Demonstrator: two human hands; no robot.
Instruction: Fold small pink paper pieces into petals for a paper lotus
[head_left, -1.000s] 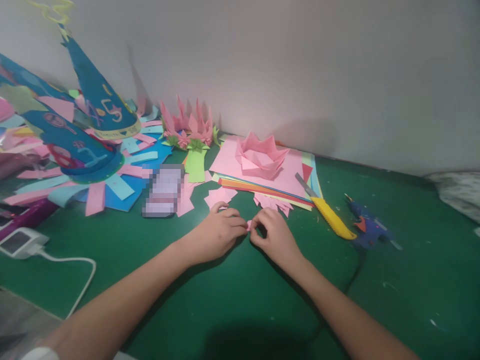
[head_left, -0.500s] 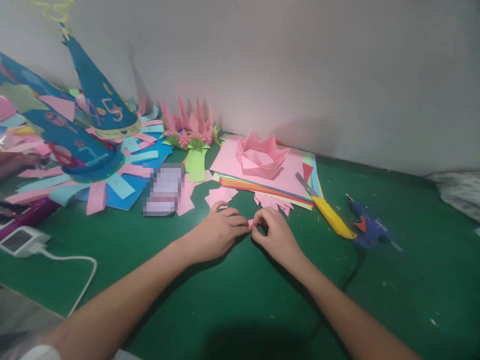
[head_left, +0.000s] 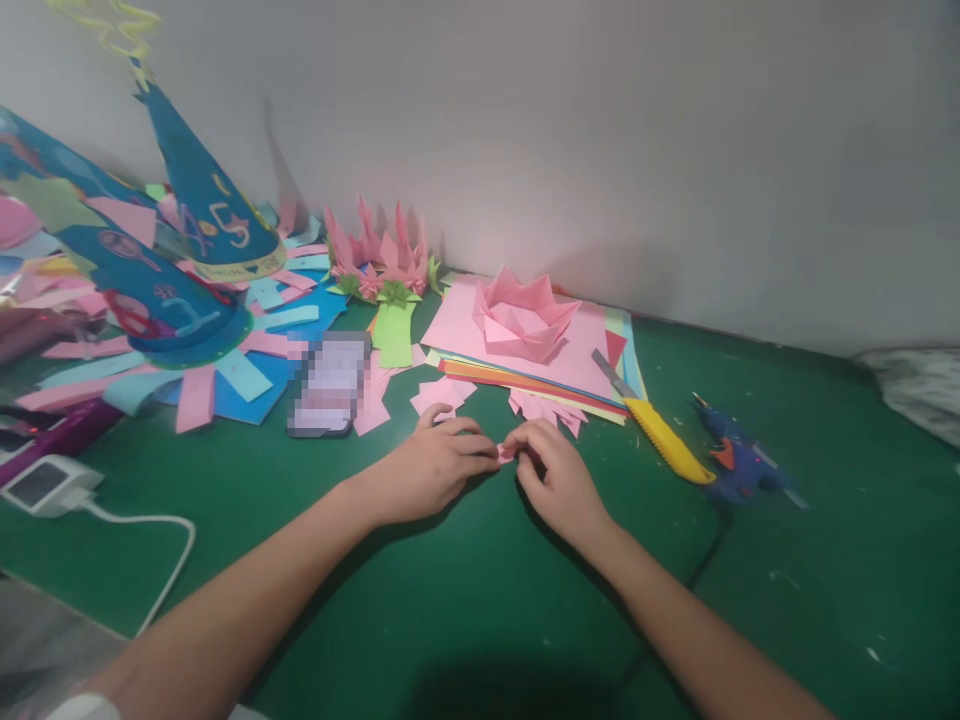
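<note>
A small piece of pink paper (head_left: 505, 454) lies between my two hands, low over the green table, mostly covered by fingertips. My left hand (head_left: 433, 465) is closed on its left side, thumb and index finger pressed together there. From the right, my right hand (head_left: 561, 478) has its curled index finger on the paper, while its thumb sits a little lower, near the paper's edge. Just beyond my hands lie loose pink paper cutouts (head_left: 546, 408) and another small pile of pink pieces (head_left: 442, 393).
A folded pink paper flower (head_left: 523, 318) rests on stacked coloured paper (head_left: 450, 318). To its right are a yellow utility knife (head_left: 671, 442), blade out, and a blue glue gun (head_left: 742, 465). Leftward stand a phone (head_left: 330, 385), a pink paper crown (head_left: 382, 255), blue cone hats (head_left: 206, 190) and a white cable (head_left: 180, 520).
My right thumb has moved down, away from the index fingertip, and more of the pink piece shows. My left hand stays about where it was. The view has shifted slightly.
</note>
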